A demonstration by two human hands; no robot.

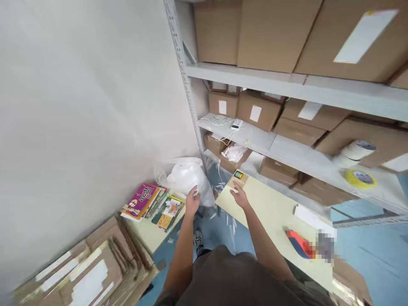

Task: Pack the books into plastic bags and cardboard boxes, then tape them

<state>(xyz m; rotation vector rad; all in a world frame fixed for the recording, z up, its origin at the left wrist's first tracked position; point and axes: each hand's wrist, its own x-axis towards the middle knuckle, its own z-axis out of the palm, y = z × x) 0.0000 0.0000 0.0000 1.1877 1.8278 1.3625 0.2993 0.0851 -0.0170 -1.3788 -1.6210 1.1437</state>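
Note:
My left hand (192, 200) is raised with its fingers apart and nothing in it. It hovers in front of a white plastic bag (188, 176), beside the pale table (149, 240) that bears stacked books. A purple book (140, 200) tops one stack, and a book with a green, white and yellow cover (168, 212) lies nearer my hand. Over the left end of a long cream table (270, 199), my right hand (239, 196) is also open and holds nothing. Just beyond its fingertips lies a small brown cardboard piece (241, 180) with a dark, colourful picture on it.
Flattened cardboard boxes (105, 267) lean at lower left. A red and blue object (299, 244), partly pixelated, lies on the cream table near a white strip (314, 219). Metal shelving (248, 134) behind carries cartons (255, 111), cables and yellow tape (360, 177). Scraps litter the blue floor (213, 231).

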